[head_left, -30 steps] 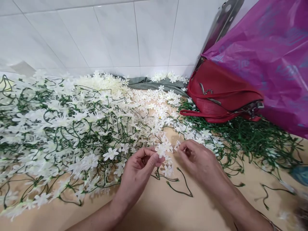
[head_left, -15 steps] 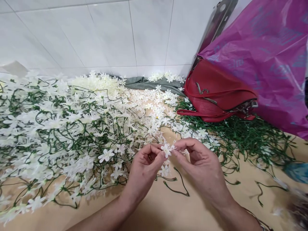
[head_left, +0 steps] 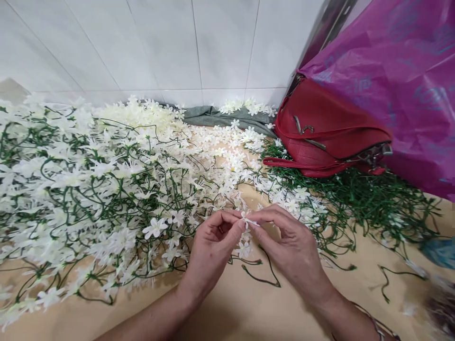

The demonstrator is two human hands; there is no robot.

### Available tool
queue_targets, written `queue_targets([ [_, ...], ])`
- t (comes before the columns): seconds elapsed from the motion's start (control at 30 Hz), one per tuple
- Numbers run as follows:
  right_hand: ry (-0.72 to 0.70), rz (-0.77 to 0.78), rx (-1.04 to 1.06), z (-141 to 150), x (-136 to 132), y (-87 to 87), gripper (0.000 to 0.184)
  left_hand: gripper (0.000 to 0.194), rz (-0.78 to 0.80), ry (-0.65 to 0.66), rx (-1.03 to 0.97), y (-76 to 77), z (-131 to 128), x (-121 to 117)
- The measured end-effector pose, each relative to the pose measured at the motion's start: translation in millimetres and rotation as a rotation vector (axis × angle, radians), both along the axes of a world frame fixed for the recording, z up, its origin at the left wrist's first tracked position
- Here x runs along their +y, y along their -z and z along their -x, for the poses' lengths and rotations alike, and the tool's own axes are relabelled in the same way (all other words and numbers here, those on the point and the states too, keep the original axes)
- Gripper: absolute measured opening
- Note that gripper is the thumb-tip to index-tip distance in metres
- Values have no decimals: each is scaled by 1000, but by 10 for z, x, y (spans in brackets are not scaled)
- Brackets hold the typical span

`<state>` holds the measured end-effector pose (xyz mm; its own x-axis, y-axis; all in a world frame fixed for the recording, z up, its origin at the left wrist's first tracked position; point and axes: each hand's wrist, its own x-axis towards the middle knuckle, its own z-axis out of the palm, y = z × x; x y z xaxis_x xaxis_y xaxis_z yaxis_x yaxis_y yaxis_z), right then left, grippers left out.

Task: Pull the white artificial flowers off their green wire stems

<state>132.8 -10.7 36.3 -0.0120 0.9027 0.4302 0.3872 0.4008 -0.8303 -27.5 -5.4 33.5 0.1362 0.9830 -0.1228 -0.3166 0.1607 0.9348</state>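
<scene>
Between my two hands a small white artificial flower (head_left: 244, 217) is pinched at the fingertips. My left hand (head_left: 216, 246) is closed, thumb and forefinger gripping the flower from the left. From the right, my right hand (head_left: 289, 246) closes thumb and forefinger on thin white strands at the flower. Just beneath the fingers lies another white blossom (head_left: 243, 249), near a loose green stem (head_left: 263, 282) on the tan surface (head_left: 227, 312). A large heap of white flowers on green stems (head_left: 106, 189) spreads beside my left hand.
Loose white flower heads (head_left: 227, 142) lie toward the tiled wall (head_left: 163, 47), by a grey cloth (head_left: 209, 116). At the right, a red handbag (head_left: 330, 128) rests against green stems (head_left: 373, 203), with a purple plastic bag (head_left: 408, 94) behind. A dark, blurred bundle (head_left: 442, 308) sits at lower right.
My right hand has moved slightly left, closer to my left hand. The flower between the fingers has turned from facing up to a side-on angle. The view has shifted a little.
</scene>
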Motion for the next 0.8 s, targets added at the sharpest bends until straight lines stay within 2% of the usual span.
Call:
queue_targets([
  [0.23,30,76,20,3,2,24,12,24,95,-3,-96,35,-11,10],
  [0.5,65,48,-49,47,-24,4,11,14,28,-18,-12,66,-28,-11],
  [0.7,90,201,124,62,-14,38,9,9,29,28,-8,39,-24,-2],
  [0.8,78,213,187,54,-6,67,8,6,0,11,-9,40,-29,-1],
])
